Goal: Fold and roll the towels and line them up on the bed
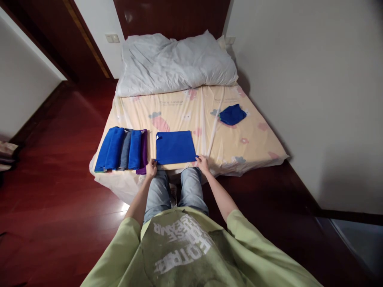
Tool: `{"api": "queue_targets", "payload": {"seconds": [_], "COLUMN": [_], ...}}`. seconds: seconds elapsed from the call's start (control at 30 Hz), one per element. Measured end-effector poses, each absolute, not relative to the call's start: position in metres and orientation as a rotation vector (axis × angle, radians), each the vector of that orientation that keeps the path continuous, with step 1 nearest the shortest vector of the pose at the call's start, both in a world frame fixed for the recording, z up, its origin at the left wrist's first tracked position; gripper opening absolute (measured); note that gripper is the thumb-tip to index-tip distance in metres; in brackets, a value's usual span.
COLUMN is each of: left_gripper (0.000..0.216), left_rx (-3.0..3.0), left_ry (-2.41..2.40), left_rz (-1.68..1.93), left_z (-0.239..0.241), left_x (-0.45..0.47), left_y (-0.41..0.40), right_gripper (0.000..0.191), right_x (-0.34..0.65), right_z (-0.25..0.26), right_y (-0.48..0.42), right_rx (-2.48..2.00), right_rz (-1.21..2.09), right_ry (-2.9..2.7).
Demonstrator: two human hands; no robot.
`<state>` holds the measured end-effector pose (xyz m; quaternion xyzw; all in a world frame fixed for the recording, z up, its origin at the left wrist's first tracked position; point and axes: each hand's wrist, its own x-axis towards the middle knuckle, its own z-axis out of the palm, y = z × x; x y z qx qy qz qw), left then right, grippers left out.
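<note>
A blue towel (175, 147) lies flat as a rectangle near the front edge of the bed, with a small white tag at its far left corner. My left hand (151, 168) is closed on its near left corner. At the near right corner, my right hand (202, 164) pinches the towel between thumb and fingers. Left of my left hand lies a row of folded towels: several blue ones (113, 149), a grey one (125, 149) and a purple one (144, 149) closest to the hand.
A crumpled blue cloth (233, 114) lies on the right side of the bed (254, 147). White bedding (176, 63) is heaped against the dark headboard (170, 18). A wall (308, 99) runs along the right, and reddish wooden floor (60, 199) shows on the left.
</note>
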<state>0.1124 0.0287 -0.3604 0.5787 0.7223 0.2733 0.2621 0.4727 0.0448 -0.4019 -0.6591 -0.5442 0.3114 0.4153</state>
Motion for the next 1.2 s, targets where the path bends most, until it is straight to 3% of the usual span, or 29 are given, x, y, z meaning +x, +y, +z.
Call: {"api": "queue_targets", "payload": {"seconds": [0.23, 1.2], "left_gripper": [0.026, 0.031], "left_rx": [1.505, 1.406], "left_ry": [2.031, 2.195], "left_rz": [0.659, 0.464], "left_z": [-0.362, -0.362], "left_x": [0.117, 0.124], "left_y": [0.043, 0.059], "right_gripper": [0.030, 0.028], "right_x": [0.468, 0.463], "right_z": [-0.400, -0.397], "right_y": [0.057, 0.076], "right_rx": [-1.763, -2.077], "right_rz": [0.706, 0.837], "right_ry": [-1.341, -1.240]}}
